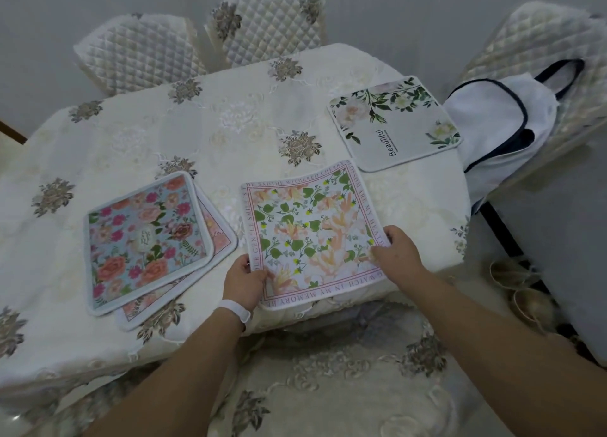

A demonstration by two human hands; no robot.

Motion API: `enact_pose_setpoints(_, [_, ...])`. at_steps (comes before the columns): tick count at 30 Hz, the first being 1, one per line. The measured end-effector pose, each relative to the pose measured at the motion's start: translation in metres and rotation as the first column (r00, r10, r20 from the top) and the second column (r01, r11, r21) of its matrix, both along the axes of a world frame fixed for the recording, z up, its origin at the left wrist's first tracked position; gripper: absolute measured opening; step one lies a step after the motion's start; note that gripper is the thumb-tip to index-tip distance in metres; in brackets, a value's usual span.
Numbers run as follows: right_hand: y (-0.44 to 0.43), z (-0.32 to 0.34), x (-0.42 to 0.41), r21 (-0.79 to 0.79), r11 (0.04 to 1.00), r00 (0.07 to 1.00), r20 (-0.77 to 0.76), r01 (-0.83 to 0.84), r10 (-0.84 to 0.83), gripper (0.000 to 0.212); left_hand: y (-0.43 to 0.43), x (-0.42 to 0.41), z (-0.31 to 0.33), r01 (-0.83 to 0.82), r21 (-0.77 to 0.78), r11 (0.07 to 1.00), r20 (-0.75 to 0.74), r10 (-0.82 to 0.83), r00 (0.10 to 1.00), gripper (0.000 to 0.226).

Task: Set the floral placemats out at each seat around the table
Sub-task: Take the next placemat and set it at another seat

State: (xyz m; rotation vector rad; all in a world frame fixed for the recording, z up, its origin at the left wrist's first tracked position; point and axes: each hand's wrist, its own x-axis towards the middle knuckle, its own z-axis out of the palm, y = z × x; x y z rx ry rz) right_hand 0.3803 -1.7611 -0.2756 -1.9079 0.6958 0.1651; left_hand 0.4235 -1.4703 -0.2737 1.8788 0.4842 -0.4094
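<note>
A white placemat with peach flowers and a pink lettered border point(312, 229) lies at the table's near edge. My left hand point(244, 280) grips its near left corner and my right hand point(399, 251) grips its right edge. To the left, a blue placemat with pink roses point(144, 239) lies on top of a pink-edged placemat point(218, 236) that mostly hides beneath it. A white placemat with green leaves and the word Beautiful point(394, 121) lies at the table's right side.
A cream embroidered tablecloth point(197, 124) covers the table. Quilted chairs point(269, 23) stand at the far side, another at the right holds a white bag with dark trim point(505, 124). A cushioned seat point(328, 381) is below me. Woven items point(525, 292) lie on the floor.
</note>
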Motion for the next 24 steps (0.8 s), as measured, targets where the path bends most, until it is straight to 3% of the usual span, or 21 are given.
enact_pose_setpoints(7, [-0.004, -0.025, 0.000, -0.023, 0.999, 0.997, -0.078, -0.032, 0.030, 0.019, -0.001, 0.002, -0.022, 0.006, 0.036, 0.999, -0.045, -0.004, 0.999, 0.029])
enact_pose_setpoints(12, [-0.009, -0.037, -0.002, -0.040, 0.999, 0.995, -0.098, -0.023, 0.019, 0.024, 0.004, -0.004, -0.027, 0.055, 0.166, 0.985, -0.009, -0.054, 0.998, 0.024])
enact_pose_setpoints(17, [-0.014, -0.041, -0.008, -0.041, 0.998, 0.995, -0.094, -0.039, 0.035, 0.033, 0.013, -0.015, -0.027, 0.134, 0.261, 0.956, 0.009, -0.141, 0.990, 0.043])
enact_pose_setpoints(24, [-0.018, -0.044, -0.019, -0.064, 0.993, 0.991, -0.099, -0.095, 0.089, 0.037, 0.016, -0.030, -0.033, 0.182, 0.318, 0.931, -0.004, -0.190, 0.982, 0.043])
